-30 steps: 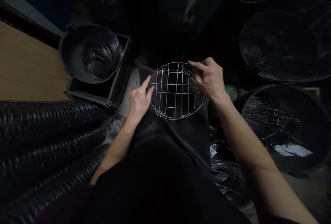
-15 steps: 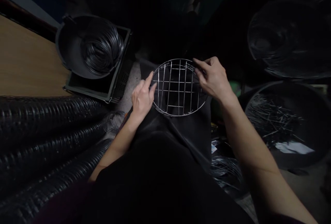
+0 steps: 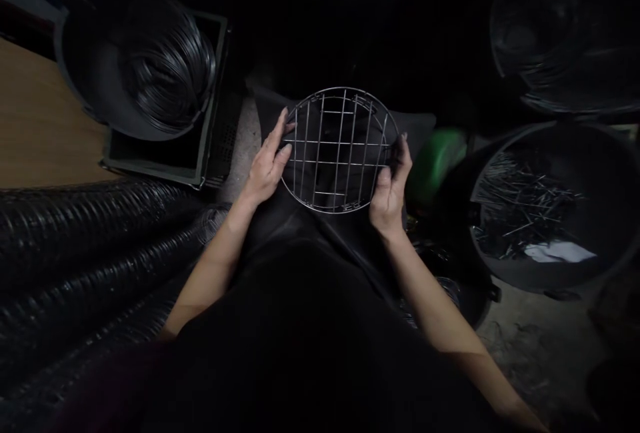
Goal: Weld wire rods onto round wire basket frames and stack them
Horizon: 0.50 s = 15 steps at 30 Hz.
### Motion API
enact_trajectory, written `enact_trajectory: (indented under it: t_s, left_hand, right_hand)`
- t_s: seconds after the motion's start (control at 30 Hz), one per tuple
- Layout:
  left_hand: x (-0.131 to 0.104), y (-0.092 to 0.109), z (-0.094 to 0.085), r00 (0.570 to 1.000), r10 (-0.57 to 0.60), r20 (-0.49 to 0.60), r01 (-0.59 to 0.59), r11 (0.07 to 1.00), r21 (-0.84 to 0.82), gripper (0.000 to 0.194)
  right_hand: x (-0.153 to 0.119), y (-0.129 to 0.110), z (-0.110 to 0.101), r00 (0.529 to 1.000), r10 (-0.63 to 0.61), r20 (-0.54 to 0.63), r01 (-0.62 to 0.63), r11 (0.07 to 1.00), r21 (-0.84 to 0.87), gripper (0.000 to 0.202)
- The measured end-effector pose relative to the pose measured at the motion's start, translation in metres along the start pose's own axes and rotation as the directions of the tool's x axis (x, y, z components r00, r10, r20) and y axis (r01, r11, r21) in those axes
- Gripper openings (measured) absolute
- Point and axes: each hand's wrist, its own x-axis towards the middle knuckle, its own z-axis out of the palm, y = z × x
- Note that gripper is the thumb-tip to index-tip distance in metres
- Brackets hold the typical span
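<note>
A round wire rack of bright metal, a ring crossed by a grid of thin rods, lies over my lap on dark cloth. My left hand grips its left rim with the fingers curled over the ring. My right hand holds the right rim from below, thumb along the edge. Both forearms reach in from the bottom of the view.
A dark tub with a coil of wire rings sits in a crate at upper left. At right a tub holds short wire rods. Stacked black wire rolls fill the left. A green object lies beside my right hand.
My right hand has slid from the rack's upper right rim down to its lower right side. The rack now sits flatter and more face-on. The view has tilted a little.
</note>
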Motion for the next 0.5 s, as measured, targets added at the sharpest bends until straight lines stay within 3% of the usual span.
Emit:
enact_trajectory:
  t_s: [0.13, 0.27, 0.37, 0.43, 0.5]
  left_hand:
    - [0.004, -0.009, 0.004, 0.997, -0.073, 0.02, 0.074, 0.996, -0.049, 0.06]
    - [0.003, -0.008, 0.005, 0.995, 0.014, -0.094, -0.027, 0.991, -0.13, 0.06]
    - [0.004, -0.004, -0.004, 0.994, -0.009, -0.113, -0.016, 0.976, -0.219, 0.061]
    - [0.009, -0.009, -0.01, 0.994, -0.046, -0.095, 0.02, 0.966, -0.259, 0.062]
    - [0.019, -0.018, -0.012, 0.996, -0.06, -0.073, 0.035, 0.952, -0.306, 0.062]
  right_hand:
    - [-0.004, 0.005, 0.011, 0.995, 0.065, -0.073, -0.062, 0.997, 0.04, 0.057]
    - [-0.011, -0.005, 0.011, 0.987, 0.125, -0.099, -0.113, 0.986, 0.123, 0.06]
    - [-0.018, -0.017, 0.006, 0.976, 0.196, -0.095, -0.18, 0.971, 0.159, 0.06]
    - [-0.007, -0.009, -0.002, 0.98, 0.175, -0.095, -0.157, 0.972, 0.177, 0.057]
    - [0.023, 0.012, -0.026, 0.975, 0.15, -0.165, -0.126, 0.981, 0.146, 0.052]
